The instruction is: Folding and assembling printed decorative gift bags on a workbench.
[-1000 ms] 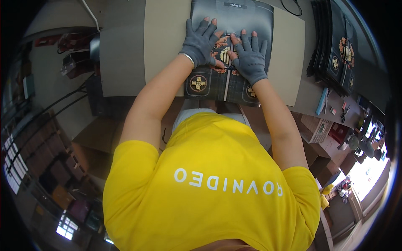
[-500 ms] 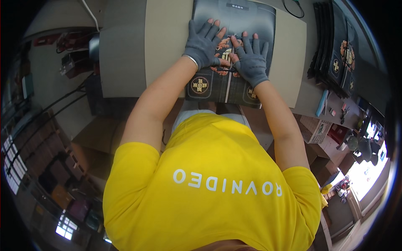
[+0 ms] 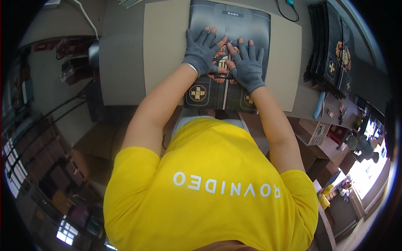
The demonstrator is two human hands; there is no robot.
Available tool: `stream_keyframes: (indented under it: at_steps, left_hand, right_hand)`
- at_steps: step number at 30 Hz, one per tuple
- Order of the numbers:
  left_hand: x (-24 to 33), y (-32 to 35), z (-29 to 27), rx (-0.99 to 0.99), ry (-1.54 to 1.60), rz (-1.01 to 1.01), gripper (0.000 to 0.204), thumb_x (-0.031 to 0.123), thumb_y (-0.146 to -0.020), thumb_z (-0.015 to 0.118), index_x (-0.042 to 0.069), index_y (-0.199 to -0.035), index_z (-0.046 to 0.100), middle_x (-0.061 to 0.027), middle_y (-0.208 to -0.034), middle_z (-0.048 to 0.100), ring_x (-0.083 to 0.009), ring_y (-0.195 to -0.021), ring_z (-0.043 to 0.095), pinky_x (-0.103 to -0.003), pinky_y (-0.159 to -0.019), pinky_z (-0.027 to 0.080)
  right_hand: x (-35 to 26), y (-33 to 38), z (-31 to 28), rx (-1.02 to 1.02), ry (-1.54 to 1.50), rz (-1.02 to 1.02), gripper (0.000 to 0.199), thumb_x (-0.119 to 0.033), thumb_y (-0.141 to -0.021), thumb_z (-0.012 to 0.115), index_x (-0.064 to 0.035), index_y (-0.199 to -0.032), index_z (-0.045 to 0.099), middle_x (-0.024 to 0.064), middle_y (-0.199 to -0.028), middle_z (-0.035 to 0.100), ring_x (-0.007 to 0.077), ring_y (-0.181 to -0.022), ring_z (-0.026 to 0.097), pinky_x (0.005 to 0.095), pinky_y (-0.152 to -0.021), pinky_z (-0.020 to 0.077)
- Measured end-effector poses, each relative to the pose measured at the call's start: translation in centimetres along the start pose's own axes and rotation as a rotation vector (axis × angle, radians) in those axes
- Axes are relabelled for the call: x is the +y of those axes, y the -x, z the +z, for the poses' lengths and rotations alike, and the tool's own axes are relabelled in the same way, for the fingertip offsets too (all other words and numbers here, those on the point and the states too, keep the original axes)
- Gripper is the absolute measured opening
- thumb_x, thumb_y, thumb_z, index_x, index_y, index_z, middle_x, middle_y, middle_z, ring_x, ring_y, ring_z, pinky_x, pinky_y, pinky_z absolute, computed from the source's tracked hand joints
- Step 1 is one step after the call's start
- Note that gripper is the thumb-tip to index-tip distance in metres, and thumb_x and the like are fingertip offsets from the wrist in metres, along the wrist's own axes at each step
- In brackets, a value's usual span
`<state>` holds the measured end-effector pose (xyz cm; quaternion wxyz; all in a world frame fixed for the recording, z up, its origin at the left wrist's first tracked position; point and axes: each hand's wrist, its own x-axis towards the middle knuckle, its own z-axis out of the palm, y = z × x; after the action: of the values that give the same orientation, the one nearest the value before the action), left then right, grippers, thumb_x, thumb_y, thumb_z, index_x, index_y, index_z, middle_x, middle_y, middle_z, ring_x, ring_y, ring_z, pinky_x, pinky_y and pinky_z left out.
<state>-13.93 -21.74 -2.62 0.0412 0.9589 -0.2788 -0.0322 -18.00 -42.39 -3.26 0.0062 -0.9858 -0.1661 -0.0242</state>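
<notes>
A black printed sheet (image 3: 249,29) lies on a beige board on the table, with gold emblems, a red-and-gold round motif and a pale line down its middle. Both my hands wear grey gloves with bare fingertips. On the left part of the sheet, my left hand (image 3: 202,52) rests flat, fingers spread, a light band at its wrist. My right hand (image 3: 248,69) presses flat on the right part, fingers apart too. The thumbs and index fingers come close together over the central motif, partly covering it. Neither hand grips anything.
The beige board (image 3: 163,54) extends past the sheet on both sides. To the right stands a stack of similar black printed pieces (image 3: 331,50). Near it lie a blue item (image 3: 319,104) and scissors (image 3: 342,115). A cable (image 3: 289,16) curls at the back. Cardboard boxes (image 3: 312,157) stand below the table.
The whole view has shifted slightly, so the table and sheet sit a little lower in it. Both hands stay flat at nearly the same places on the sheet.
</notes>
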Motion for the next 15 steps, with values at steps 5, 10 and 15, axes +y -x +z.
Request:
stream_keyframes:
  at_steps: [5, 10, 15]
  left_hand:
    - [0.1, -0.09, -0.28, -0.029, -0.004, -0.006, 0.115, 0.091, -0.06, 0.054, 0.033, -0.155, 0.027, -0.0158, -0.16, 0.026, -0.0334, -0.149, 0.019, -0.077, -0.102, 0.008]
    - [0.03, -0.21, -0.26, -0.064, -0.007, -0.01, 0.115, 0.091, -0.06, 0.055, 0.034, -0.156, 0.026, -0.0155, -0.16, 0.025, -0.0331, -0.149, 0.019, -0.077, -0.103, 0.007]
    - [0.07, -0.34, -0.27, -0.078, -0.017, -0.021, 0.117, 0.09, -0.059, 0.056, 0.033, -0.156, 0.025, -0.0142, -0.16, 0.025, -0.0312, -0.149, 0.019, -0.077, -0.103, 0.007]
  right_hand:
    - [-0.02, -0.03, -0.02, 0.003, -0.04, 0.014, 0.062, -0.054, -0.09, 0.057, -0.0358, -0.147, 0.044, 0.0093, -0.156, 0.037, 0.0388, -0.145, 0.027, 0.0692, -0.112, 0.011]
    - [0.02, -0.08, 0.17, 0.023, -0.054, 0.017, 0.062, -0.054, -0.089, 0.058, -0.0361, -0.147, 0.045, 0.0092, -0.155, 0.039, 0.0386, -0.145, 0.027, 0.0694, -0.112, 0.0116]
    - [-0.01, -0.11, -0.18, 0.029, -0.038, 0.003, 0.061, -0.054, -0.092, 0.055, -0.0363, -0.149, 0.041, 0.0101, -0.155, 0.037, 0.0393, -0.144, 0.029, 0.0686, -0.111, 0.0159]
